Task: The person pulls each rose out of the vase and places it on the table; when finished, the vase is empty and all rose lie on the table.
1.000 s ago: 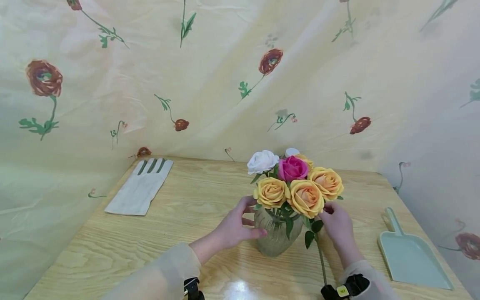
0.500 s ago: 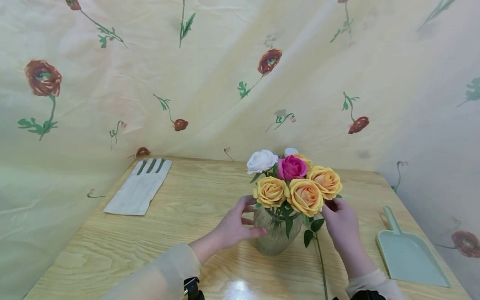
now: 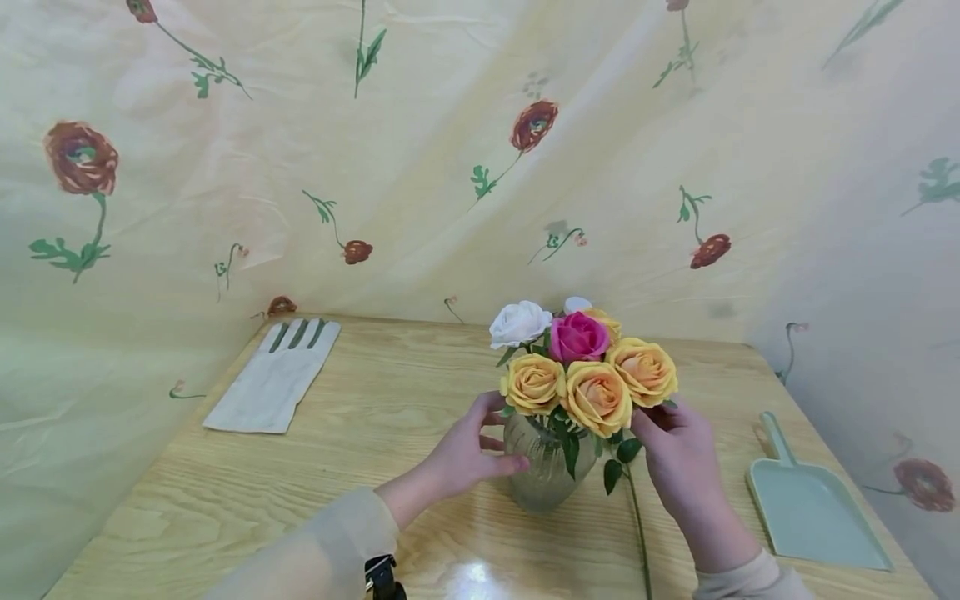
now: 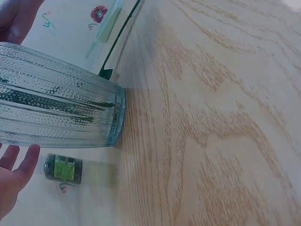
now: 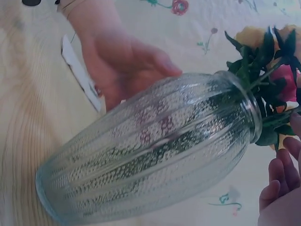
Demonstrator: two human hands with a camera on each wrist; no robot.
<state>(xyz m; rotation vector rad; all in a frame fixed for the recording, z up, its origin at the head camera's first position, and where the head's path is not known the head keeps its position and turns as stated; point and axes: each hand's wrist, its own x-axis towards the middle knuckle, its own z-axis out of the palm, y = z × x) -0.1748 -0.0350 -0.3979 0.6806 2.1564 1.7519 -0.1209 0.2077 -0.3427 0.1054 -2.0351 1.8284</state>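
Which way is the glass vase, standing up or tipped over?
Standing up: the glass vase has its base on the table, and roses poke out of its top.

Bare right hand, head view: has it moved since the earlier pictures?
Yes, the right hand has shifted slightly rightward, nearer the flat, pale green dustpan.

Stem (image 3: pixel 638 523) cut off below; right fingers (image 3: pixel 687 417) partly behind yellow rose (image 3: pixel 642 372).
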